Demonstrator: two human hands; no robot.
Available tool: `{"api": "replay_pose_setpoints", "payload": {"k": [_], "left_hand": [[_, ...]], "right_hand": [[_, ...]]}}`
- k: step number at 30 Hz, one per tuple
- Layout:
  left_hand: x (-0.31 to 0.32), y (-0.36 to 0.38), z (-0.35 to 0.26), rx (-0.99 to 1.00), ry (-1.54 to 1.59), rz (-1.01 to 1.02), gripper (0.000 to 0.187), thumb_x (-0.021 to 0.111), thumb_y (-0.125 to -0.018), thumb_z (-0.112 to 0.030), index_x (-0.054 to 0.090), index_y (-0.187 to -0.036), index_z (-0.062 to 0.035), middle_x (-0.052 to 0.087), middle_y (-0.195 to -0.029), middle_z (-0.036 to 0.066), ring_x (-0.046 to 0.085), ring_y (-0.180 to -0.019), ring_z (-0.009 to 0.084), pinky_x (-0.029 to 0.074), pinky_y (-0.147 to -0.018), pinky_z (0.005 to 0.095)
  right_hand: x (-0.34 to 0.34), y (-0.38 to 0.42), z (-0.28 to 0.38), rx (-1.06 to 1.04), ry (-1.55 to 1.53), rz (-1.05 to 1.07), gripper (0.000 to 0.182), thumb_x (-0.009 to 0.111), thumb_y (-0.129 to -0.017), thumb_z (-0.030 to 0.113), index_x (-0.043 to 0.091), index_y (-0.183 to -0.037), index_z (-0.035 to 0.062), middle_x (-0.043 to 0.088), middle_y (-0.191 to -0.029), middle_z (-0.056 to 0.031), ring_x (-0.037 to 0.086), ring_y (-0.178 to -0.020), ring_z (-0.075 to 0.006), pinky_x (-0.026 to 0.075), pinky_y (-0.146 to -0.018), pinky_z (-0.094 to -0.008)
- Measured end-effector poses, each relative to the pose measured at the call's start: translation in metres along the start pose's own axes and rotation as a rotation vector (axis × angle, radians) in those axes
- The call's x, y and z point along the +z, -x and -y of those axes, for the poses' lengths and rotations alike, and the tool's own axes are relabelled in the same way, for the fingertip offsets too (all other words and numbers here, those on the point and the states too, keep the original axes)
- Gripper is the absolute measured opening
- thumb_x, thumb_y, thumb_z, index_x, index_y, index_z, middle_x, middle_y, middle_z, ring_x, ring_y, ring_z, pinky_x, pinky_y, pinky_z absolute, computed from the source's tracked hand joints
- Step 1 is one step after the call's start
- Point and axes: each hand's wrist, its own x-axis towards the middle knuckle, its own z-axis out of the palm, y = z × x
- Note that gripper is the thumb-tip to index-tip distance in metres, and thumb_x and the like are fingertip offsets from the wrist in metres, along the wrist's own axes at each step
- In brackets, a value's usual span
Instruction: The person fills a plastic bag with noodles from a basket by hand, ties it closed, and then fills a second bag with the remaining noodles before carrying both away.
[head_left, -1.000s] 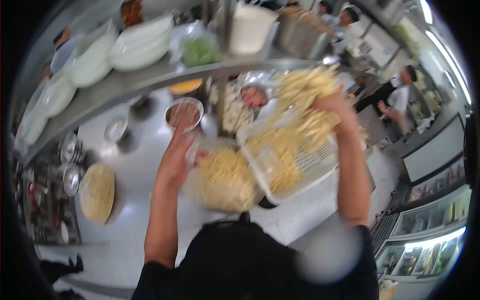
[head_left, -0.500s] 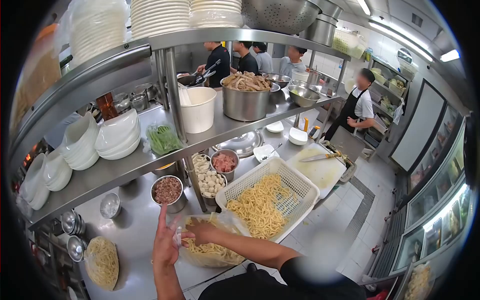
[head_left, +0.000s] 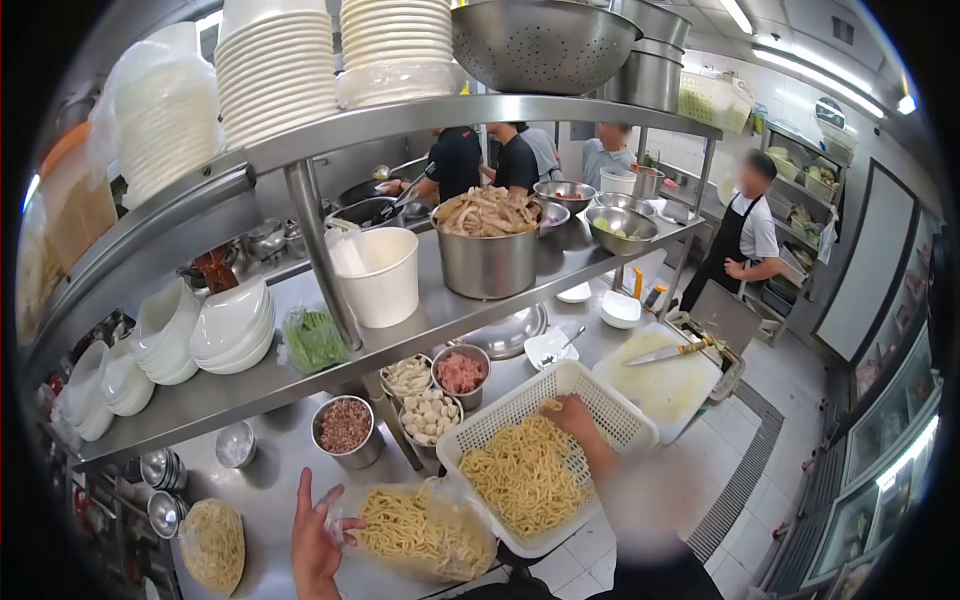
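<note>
My left hand (head_left: 318, 535) is at the left side of a clear plastic bag (head_left: 480, 500). Its index finger points up, and the other fingers pinch the bag's edge. Thick yellow noodles (head_left: 415, 525) fill this bag on the steel counter. Over the white perforated basket (head_left: 600, 385), my right hand (head_left: 572, 418) is closed, with a bit of noodle showing at its fingertips. A broad heap of noodles (head_left: 525, 475) lies in the basket beneath it. A blurred patch covers part of my right forearm.
Behind the bag stand metal pots of dark minced meat (head_left: 343, 425), pink meat (head_left: 461, 372) and pale balls (head_left: 431, 415). A knife (head_left: 660, 353) lies on the cutting board (head_left: 655, 385). Another noodle bag (head_left: 212, 545) sits left. The steel shelf (head_left: 400, 340) overhangs the counter; several people stand beyond.
My right hand has come out of the noodle bag and moved right, over the basket. The left hand stays at the bag. The view has shifted slightly.
</note>
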Motion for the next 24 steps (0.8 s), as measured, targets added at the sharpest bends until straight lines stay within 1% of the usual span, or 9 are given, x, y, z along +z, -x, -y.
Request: {"api": "replay_pose_setpoints", "payload": {"k": [3, 6, 8, 10, 11, 12, 16, 19, 24], "left_hand": [[0.003, -0.001, 0.005, 0.018, -0.052, -0.045, 0.075, 0.052, -0.094, -0.026, 0.006, -0.153, -0.0245, 0.037, -0.139, 0.028, 0.069, -0.071, 0.0321, 0.054, -0.044, 0.0291], [0.015, 0.000, 0.007, 0.024, -0.061, -0.058, 0.075, 0.053, -0.094, -0.026, 0.006, -0.153, -0.0246, 0.037, -0.140, 0.028, 0.069, -0.072, 0.0318, 0.054, -0.044, 0.0292], [0.017, 0.002, 0.011, 0.019, -0.025, -0.060, 0.076, 0.053, -0.094, -0.023, 0.006, -0.153, -0.0242, 0.033, -0.143, 0.028, 0.069, -0.074, 0.0320, 0.055, -0.045, 0.0296], [0.013, 0.000, 0.013, 0.039, -0.035, -0.058, 0.077, 0.055, -0.093, -0.024, 0.007, -0.153, -0.0244, 0.033, -0.143, 0.028, 0.069, -0.074, 0.0317, 0.055, -0.045, 0.0295], [0.013, -0.002, 0.013, 0.049, -0.029, -0.063, 0.077, 0.055, -0.093, -0.024, 0.007, -0.153, -0.0244, 0.033, -0.143, 0.028, 0.069, -0.074, 0.0317, 0.055, -0.045, 0.0295], [0.012, 0.000, 0.012, 0.050, -0.025, -0.071, 0.077, 0.056, -0.093, -0.025, 0.008, -0.153, -0.0243, 0.033, -0.143, 0.028, 0.069, -0.074, 0.0316, 0.056, -0.046, 0.0295], [0.015, 0.001, 0.013, 0.028, -0.022, -0.067, 0.077, 0.057, -0.093, -0.025, 0.009, -0.153, -0.0241, 0.035, -0.143, 0.026, 0.069, -0.074, 0.0315, 0.056, -0.046, 0.0299], [0.013, -0.006, 0.014, 0.019, -0.014, -0.032, 0.077, 0.057, -0.093, -0.025, 0.010, -0.153, -0.0239, 0.037, -0.142, 0.024, 0.069, -0.075, 0.0310, 0.056, -0.046, 0.0301], [0.015, -0.007, 0.013, 0.012, -0.038, -0.033, 0.077, 0.058, -0.092, -0.027, 0.011, -0.153, -0.0237, 0.038, -0.140, 0.024, 0.069, -0.073, 0.0302, 0.054, -0.046, 0.0281]], "right_hand": [[0.031, -0.010, -0.016, 0.062, 0.231, -0.009, 0.074, 0.062, -0.078, 0.062, 0.052, -0.133, 0.0128, 0.034, -0.146, -0.0252, 0.037, -0.132, -0.0423, 0.037, -0.105, -0.0491], [0.041, 0.005, 0.006, 0.093, 0.223, 0.115, 0.072, 0.061, -0.079, 0.062, 0.055, -0.131, 0.0121, 0.028, -0.150, -0.0237, 0.039, -0.131, -0.0430, 0.039, -0.103, -0.0499], [0.041, 0.027, 0.025, 0.044, 0.225, 0.069, 0.067, 0.060, -0.080, 0.062, 0.061, -0.123, 0.0101, 0.043, -0.140, -0.0248, 0.049, -0.123, -0.0404, 0.042, -0.099, -0.0480], [0.032, 0.036, 0.042, -0.152, 0.405, 0.551, 0.058, 0.060, -0.081, 0.058, 0.068, -0.112, 0.0097, 0.061, -0.118, -0.0244, 0.060, -0.110, -0.0361, 0.046, -0.093, -0.0462], [0.017, 0.046, 0.043, -0.170, 0.305, 0.415, 0.055, 0.057, -0.083, 0.058, 0.071, -0.105, 0.0094, 0.067, -0.096, -0.0231, 0.065, -0.099, -0.0321, 0.048, -0.089, -0.0437], [0.009, 0.042, 0.042, -0.178, 0.310, 0.419, 0.055, 0.057, -0.083, 0.058, 0.071, -0.105, 0.0094, 0.067, -0.096, -0.0231, 0.065, -0.099, -0.0321, 0.048, -0.089, -0.0437], [0.031, 0.019, -0.011, -0.040, 0.259, -0.101, 0.067, 0.049, -0.085, 0.065, 0.066, -0.114, 0.0063, 0.059, -0.119, -0.0209, 0.058, -0.107, -0.0380, 0.047, -0.091, -0.0481], [0.051, 0.020, 0.004, 0.058, 0.248, 0.255, 0.075, 0.049, -0.084, 0.068, 0.054, -0.131, 0.0097, 0.049, -0.135, -0.0207, 0.042, -0.128, -0.0411, 0.037, -0.099, -0.0605], [0.040, 0.102, 0.063, -0.167, 0.314, 0.529, 0.079, 0.062, -0.078, 0.062, 0.044, -0.139, 0.0144, 0.038, -0.145, -0.0194, 0.040, -0.129, -0.0451, 0.037, -0.100, -0.0612]]}}
